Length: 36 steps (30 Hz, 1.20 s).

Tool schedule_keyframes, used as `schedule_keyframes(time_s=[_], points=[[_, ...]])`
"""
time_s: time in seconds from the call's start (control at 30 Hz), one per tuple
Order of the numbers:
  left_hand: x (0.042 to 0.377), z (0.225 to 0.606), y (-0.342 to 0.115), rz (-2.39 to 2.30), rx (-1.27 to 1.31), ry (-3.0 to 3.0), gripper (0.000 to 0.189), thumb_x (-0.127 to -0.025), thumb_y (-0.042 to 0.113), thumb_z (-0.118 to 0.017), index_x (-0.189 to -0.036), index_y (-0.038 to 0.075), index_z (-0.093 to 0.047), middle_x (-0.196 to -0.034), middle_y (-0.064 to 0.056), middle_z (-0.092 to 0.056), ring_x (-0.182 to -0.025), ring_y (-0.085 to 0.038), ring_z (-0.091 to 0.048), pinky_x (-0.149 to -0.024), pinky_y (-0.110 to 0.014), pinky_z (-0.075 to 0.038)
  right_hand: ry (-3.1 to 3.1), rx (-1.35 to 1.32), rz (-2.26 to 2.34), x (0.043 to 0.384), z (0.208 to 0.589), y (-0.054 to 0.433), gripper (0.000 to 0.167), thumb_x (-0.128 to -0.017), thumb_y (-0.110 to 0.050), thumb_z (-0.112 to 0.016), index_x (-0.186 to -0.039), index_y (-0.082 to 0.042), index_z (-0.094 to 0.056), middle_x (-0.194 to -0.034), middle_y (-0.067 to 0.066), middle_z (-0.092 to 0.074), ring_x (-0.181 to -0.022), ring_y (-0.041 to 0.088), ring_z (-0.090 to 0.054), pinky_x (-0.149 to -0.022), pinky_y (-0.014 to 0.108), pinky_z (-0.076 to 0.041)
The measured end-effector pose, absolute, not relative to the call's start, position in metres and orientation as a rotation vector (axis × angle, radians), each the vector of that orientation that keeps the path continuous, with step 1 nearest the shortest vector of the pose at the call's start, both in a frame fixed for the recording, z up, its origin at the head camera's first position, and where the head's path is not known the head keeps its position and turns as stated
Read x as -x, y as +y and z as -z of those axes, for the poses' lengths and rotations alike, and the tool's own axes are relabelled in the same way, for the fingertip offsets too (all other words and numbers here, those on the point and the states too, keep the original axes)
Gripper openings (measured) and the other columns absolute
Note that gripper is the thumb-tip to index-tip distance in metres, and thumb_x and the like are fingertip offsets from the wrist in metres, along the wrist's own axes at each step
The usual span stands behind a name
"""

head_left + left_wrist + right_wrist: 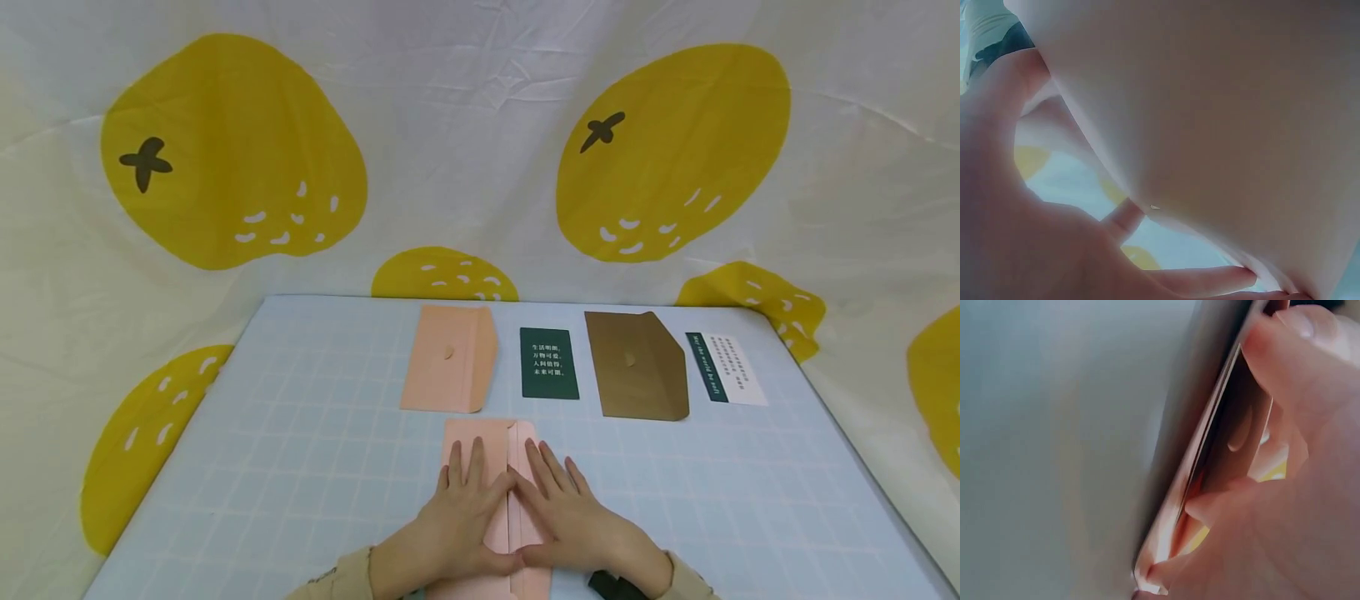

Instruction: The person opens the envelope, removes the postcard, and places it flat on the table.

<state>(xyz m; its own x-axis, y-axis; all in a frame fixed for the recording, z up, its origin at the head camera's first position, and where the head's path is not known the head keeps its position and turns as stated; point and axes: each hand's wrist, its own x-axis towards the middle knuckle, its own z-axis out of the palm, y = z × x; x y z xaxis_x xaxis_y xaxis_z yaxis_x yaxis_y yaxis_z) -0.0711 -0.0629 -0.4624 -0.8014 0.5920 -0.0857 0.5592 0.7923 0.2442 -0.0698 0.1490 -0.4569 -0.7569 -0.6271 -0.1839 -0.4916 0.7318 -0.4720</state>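
A pink envelope lies upright on the table in front of me, its flap folded along the right side. My left hand rests on its left part with straight, spread fingers. On the flap side lies my right hand, its fingers also extended. The thumbs and forefingers of both hands come together near the flap's edge. Much of the lower envelope is hidden under the hands. In the left wrist view the envelope fills most of the picture. The right wrist view shows fingers along the folded edge of the envelope.
Along the back of the table lie a peach envelope, a dark green card, a brown envelope and a green and white card. A white curtain with yellow fruit shapes hangs behind.
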Motion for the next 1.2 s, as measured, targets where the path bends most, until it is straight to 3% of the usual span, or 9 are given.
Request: schedule_keyframes(time_s=[0.13,0.4,0.8,1.2], points=[[0.073,0.461,-0.063,-0.334,-0.930,2.824,0.086,-0.071,0.078,-0.067,-0.135,0.027,-0.039,-0.150,-0.038,-0.025,-0.133,-0.065,-0.025,-0.095,-0.065,-0.043,2.626,0.856,0.565,0.068,0.457,0.147,0.087,-0.091,-0.060,-0.058,-0.155,-0.008,-0.032,-0.163,0.025,-0.001,-0.148,0.045,0.002,-0.110,0.070,-0.007],[0.074,0.459,-0.064,-0.333,-0.953,2.832,0.087,-0.069,0.081,-0.066,-0.127,0.020,-0.043,-0.148,-0.038,-0.027,-0.131,-0.066,-0.027,-0.092,-0.065,-0.045,2.689,0.814,0.517,0.066,0.458,0.139,0.084,-0.087,-0.058,-0.064,-0.153,-0.012,-0.039,-0.162,0.027,-0.003,-0.148,0.046,-0.002,-0.108,0.073,-0.008],[0.073,0.459,-0.065,-0.361,-0.957,2.828,0.089,-0.067,0.081,-0.066,-0.129,0.021,-0.043,-0.149,-0.038,-0.025,-0.130,-0.068,-0.026,-0.091,-0.067,-0.044,2.746,0.775,0.377,0.066,0.463,0.134,0.090,-0.081,-0.066,-0.066,-0.153,-0.018,-0.041,-0.163,0.024,-0.006,-0.149,0.043,-0.006,-0.108,0.073,-0.014],[0.073,0.462,-0.064,-0.391,-0.942,2.807,0.089,-0.068,0.081,-0.065,-0.131,0.022,-0.041,-0.151,-0.038,-0.023,-0.132,-0.068,-0.022,-0.092,-0.068,-0.042,2.753,0.769,0.393,0.064,0.457,0.134,0.089,-0.080,-0.062,-0.070,-0.151,-0.015,-0.043,-0.162,0.026,-0.010,-0.148,0.044,-0.010,-0.106,0.074,-0.018]])
